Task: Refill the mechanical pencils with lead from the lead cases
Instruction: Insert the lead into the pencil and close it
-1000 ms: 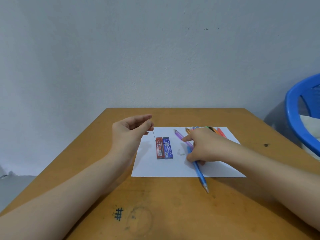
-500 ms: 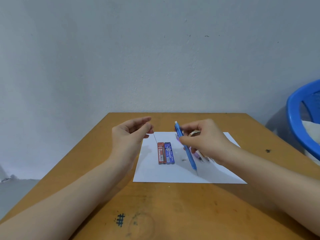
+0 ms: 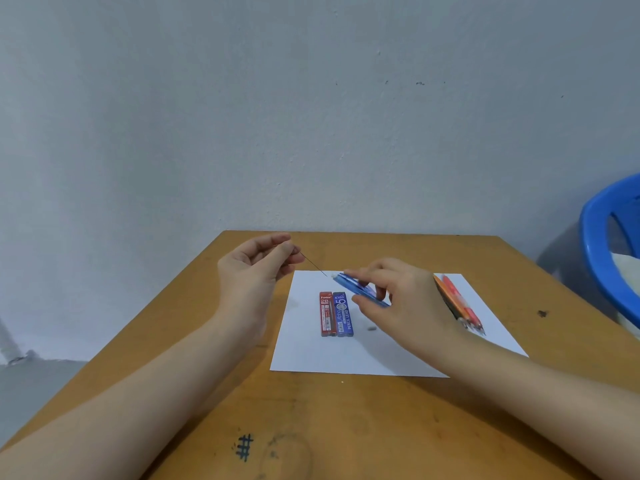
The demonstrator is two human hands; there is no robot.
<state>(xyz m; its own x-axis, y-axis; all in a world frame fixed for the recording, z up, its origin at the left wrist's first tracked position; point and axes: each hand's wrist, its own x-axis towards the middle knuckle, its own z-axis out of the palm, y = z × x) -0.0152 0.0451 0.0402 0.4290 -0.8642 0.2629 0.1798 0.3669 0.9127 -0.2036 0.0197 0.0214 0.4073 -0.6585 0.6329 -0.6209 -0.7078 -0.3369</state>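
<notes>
A brown wooden table [image 3: 346, 427] is standing against a pale grey wall [image 3: 311, 116]; a white sheet of paper [image 3: 311, 355] is lying flat on its far half; a black hash mark [image 3: 244, 447] is showing near the front edge, just beside a faint drawn ring [image 3: 287, 455]; a dark spot [image 3: 542, 313] is sitting toward the right edge; a blue plastic tub [image 3: 595, 258] is poking in at the right.

We hold our left hand [image 3: 251, 275] raised, wrist straight, palm facing inward toward the other hand. Its thumb and forefinger pinch a thin lead [image 3: 313, 264] that slants out from the fingertips, and the remaining fingers curl loosely behind the pinch. Our right hand [image 3: 403, 299] is turned back-up, with fingers and thumb gripping a blue pencil [image 3: 358, 289]. The pencil's end sits just beside the lead's tip. Both forearms are bare, angling in from the lower corners.
</notes>
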